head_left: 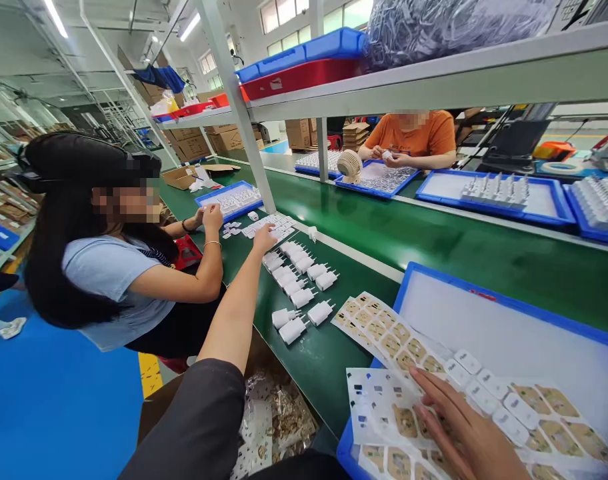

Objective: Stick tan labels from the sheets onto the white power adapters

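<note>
the green table (434,247) runs the length of the line, with a co-worker in a light blue shirt (109,280) seated on the left and another in orange (414,137) across it. nearest, a blue tray (509,313) carries label sheets (399,343), partly peeled. between the two lie rows of white chargers (299,287), prongs up or sideways, on the table.

the left hand (265,237) is stretched far out, fingers curled down onto the farthest chargers; whether its grip has closed on one cannot be told. the right hand (464,427) lies flat and open on the label sheets, holding nothing, only pinning them.

the step looks like fetching a charger for labelling. next would likely call for a firm pinch on one charger and bringing it close to the sheets without knocking the rows.
</note>
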A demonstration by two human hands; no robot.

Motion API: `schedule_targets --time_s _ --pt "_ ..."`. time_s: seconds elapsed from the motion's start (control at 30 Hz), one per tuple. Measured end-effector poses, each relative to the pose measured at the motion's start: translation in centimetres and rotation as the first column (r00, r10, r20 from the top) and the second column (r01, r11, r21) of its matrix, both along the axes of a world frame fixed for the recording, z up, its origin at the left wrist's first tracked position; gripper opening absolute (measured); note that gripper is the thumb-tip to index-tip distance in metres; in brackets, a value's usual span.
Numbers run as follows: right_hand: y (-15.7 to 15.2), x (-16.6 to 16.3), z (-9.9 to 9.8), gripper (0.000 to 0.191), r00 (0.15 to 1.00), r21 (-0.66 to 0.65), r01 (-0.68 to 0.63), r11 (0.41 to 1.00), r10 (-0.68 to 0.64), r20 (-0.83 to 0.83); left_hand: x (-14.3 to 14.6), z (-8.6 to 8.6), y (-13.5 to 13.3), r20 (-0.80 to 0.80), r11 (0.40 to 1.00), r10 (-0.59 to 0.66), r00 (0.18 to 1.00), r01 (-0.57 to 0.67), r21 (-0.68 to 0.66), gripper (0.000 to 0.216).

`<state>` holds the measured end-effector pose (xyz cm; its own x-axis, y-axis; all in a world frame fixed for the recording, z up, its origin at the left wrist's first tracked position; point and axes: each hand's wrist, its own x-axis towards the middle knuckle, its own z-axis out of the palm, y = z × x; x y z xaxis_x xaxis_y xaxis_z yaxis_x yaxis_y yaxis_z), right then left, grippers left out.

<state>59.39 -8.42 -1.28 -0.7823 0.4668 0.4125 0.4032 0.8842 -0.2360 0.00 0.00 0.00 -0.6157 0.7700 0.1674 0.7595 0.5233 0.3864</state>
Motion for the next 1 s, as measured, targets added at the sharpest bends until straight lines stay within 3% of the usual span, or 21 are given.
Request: schedule_targets --time_s 0.23,0.5,0.63,0.87,1.0 --pt "0.1 -0.1 0.6 0.057 1.0 0.059 0.01 0.998 -0.01 -0.008 4.4 0.6 6.6 -0.09 0.964 -0.259 0.962 0.252 -0.082 0.033" --pt "0.3 0.1 0.5 0.059 1.0 0.037 -0.001 0.999 0.002 -0.014 6.8 0.6 8.5 -0.077 0.892 -0.427 0.901 0.406 -0.199 0.051" --pt "0.4 0.0 0.6 0.056 1.0 0.001 0.003 1.0 -0.003 -0.014 7.7 0.8 9.5 -0.049 0.861 -0.451 0.891 0.42 -0.285 0.07" --pt "0.1 0.1 0.4 0.054 1.0 -0.014 0.017 1.0 -0.017 -0.005 8.3 0.9 9.5 -0.04 0.888 -0.355 0.934 0.324 -0.325 0.069" --pt "0.0 0.0 0.6 0.053 1.0 -0.046 0.006 0.999 -0.007 -0.023 9.1 2.6 8.3 -0.038 0.892 -0.37 0.928 0.344 -0.293 0.069"
